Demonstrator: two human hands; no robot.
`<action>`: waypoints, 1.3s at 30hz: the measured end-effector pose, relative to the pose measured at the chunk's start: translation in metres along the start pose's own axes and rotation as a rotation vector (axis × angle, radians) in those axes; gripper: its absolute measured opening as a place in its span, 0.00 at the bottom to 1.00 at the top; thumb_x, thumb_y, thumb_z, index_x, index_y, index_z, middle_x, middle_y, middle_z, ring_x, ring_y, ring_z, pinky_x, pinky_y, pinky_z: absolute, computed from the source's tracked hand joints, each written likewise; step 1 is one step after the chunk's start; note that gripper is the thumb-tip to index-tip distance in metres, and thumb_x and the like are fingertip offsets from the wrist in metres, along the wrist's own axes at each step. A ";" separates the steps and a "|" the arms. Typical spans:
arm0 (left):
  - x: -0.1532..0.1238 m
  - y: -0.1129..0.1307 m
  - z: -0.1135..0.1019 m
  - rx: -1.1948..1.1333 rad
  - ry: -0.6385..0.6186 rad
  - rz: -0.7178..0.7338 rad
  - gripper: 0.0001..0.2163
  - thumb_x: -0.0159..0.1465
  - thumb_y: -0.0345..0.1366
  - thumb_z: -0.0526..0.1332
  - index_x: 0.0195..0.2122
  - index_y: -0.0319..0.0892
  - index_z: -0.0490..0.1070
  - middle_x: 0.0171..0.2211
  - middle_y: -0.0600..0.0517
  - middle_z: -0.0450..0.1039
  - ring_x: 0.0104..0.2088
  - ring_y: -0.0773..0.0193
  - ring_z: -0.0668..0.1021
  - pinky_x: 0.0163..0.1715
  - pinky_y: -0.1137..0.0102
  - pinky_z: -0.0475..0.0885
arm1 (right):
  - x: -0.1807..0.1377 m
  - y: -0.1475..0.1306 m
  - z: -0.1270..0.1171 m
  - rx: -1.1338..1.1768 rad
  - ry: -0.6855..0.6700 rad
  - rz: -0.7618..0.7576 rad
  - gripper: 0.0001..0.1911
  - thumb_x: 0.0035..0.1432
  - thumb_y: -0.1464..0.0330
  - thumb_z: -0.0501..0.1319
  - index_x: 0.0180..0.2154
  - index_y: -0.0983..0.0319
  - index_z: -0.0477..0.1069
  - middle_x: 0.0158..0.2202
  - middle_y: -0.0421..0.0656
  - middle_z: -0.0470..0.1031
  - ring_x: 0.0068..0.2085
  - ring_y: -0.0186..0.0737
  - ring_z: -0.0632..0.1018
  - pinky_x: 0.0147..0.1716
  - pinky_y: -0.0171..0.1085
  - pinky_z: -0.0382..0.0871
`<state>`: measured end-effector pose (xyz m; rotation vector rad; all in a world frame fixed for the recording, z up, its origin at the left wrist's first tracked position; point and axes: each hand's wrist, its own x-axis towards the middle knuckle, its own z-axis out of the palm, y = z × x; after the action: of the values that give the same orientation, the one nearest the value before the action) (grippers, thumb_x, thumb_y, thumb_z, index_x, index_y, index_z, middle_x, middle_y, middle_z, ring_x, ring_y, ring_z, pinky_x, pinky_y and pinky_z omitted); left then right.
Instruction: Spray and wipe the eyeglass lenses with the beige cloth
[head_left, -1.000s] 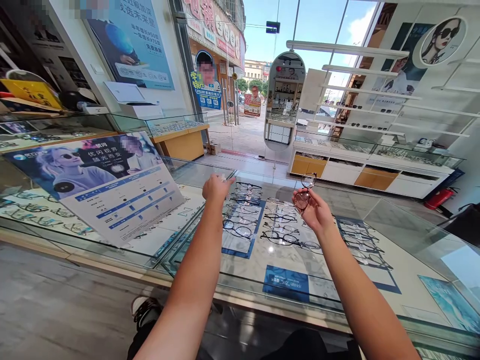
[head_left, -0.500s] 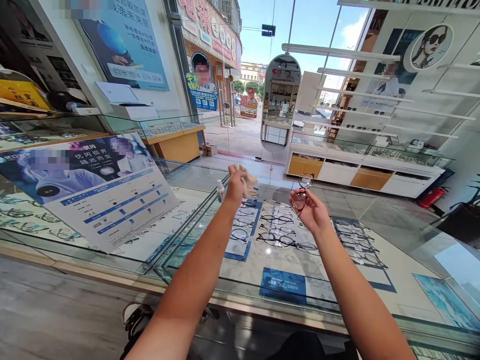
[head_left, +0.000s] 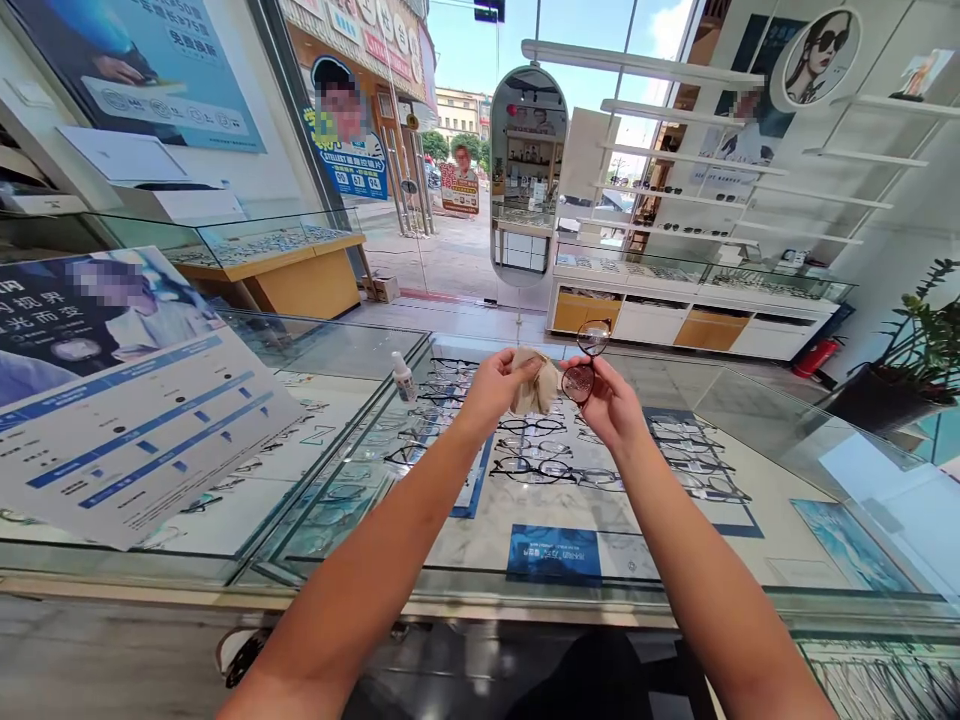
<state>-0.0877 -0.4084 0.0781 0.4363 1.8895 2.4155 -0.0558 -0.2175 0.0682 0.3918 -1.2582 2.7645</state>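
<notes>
My left hand [head_left: 495, 388] is closed on a beige cloth [head_left: 535, 384], which hangs bunched from the fingers above the glass counter. Just right of it, my right hand [head_left: 613, 402] grips a pair of dark-rimmed eyeglasses [head_left: 578, 382] by one side, the two lenses standing one above the other. The cloth is close beside the lower lens; whether they touch I cannot tell. Beyond my left forearm stands a small white spray bottle [head_left: 403, 378] on the counter top. Rows of eyeglass frames [head_left: 534, 468] lie under the glass below my hands.
The glass display counter [head_left: 480, 588] runs across in front of me. A large printed board [head_left: 142, 390] leans at the left. A blue card [head_left: 555, 555] lies inside the case near its front. Beyond are an oval mirror [head_left: 529, 170], wall shelves [head_left: 675, 150] and a potted plant [head_left: 900, 370].
My left hand has moved right with the cloth, bringing it close to the eyeglasses in my right hand. The view has turned slightly to the right.
</notes>
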 end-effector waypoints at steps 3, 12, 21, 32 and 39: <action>-0.003 -0.004 0.003 -0.016 0.005 0.004 0.33 0.46 0.60 0.81 0.42 0.41 0.78 0.37 0.49 0.82 0.34 0.60 0.81 0.37 0.66 0.76 | -0.001 -0.001 0.002 -0.057 -0.020 -0.019 0.11 0.60 0.59 0.75 0.38 0.58 0.80 0.43 0.44 0.86 0.46 0.41 0.84 0.43 0.36 0.81; -0.006 -0.008 0.013 -0.064 -0.015 0.051 0.32 0.51 0.63 0.79 0.43 0.40 0.78 0.37 0.50 0.83 0.36 0.59 0.82 0.38 0.68 0.76 | -0.001 0.005 0.007 -0.112 0.004 -0.024 0.17 0.51 0.57 0.81 0.35 0.58 0.81 0.45 0.43 0.86 0.45 0.38 0.82 0.46 0.34 0.77; -0.008 -0.010 0.016 -0.071 -0.131 -0.008 0.33 0.50 0.60 0.80 0.46 0.41 0.75 0.34 0.51 0.83 0.34 0.59 0.83 0.37 0.67 0.78 | -0.002 0.010 0.008 -0.103 -0.009 0.058 0.19 0.49 0.56 0.82 0.36 0.58 0.81 0.47 0.43 0.86 0.42 0.39 0.83 0.40 0.35 0.79; -0.009 -0.015 0.018 -0.229 -0.149 -0.194 0.38 0.41 0.46 0.88 0.47 0.42 0.70 0.35 0.53 0.80 0.32 0.63 0.81 0.36 0.67 0.76 | 0.003 0.015 0.001 -0.047 0.022 0.093 0.11 0.59 0.60 0.75 0.37 0.58 0.80 0.36 0.40 0.86 0.39 0.40 0.84 0.41 0.36 0.79; -0.012 -0.011 0.016 -0.151 -0.229 -0.241 0.34 0.47 0.50 0.85 0.49 0.40 0.76 0.38 0.50 0.81 0.36 0.61 0.80 0.36 0.68 0.72 | 0.003 0.014 0.004 -0.027 0.040 0.077 0.09 0.61 0.61 0.75 0.37 0.58 0.80 0.39 0.41 0.86 0.39 0.39 0.84 0.41 0.36 0.79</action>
<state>-0.0735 -0.3932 0.0691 0.4268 1.5572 2.2247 -0.0603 -0.2297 0.0607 0.2902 -1.3268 2.8005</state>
